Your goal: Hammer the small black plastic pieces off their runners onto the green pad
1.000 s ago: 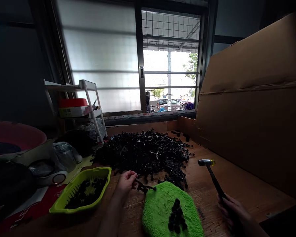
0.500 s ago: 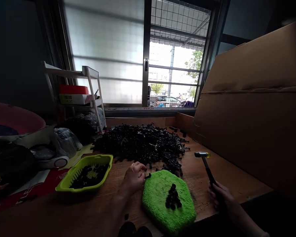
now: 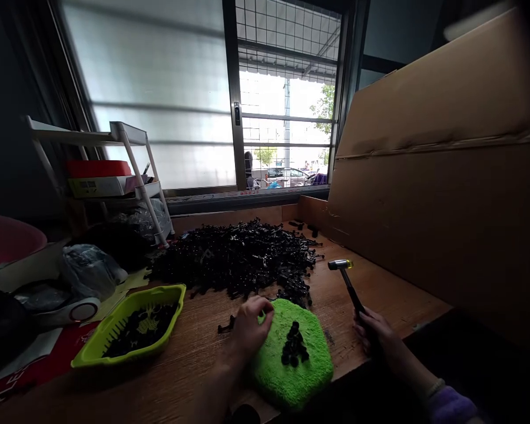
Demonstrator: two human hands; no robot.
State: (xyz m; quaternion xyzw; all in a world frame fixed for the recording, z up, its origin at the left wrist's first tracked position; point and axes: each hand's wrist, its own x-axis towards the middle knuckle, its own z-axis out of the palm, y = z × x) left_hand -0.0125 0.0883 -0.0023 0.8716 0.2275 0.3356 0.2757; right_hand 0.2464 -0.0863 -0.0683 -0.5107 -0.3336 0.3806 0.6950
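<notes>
Right grip around hammer, left on pad

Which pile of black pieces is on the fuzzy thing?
The small stack on the green pad. The big heap lies on the table, and the other bunch sits in the basket.

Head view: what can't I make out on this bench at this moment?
All in the head view:
The left hand: its curled fingers hide whether it holds anything.
The hammer: the right hand hides the end of its handle.
The black pieces in the heap: too dark and tangled to tell their shapes.
The pink basin: cut off by the left edge.
</notes>
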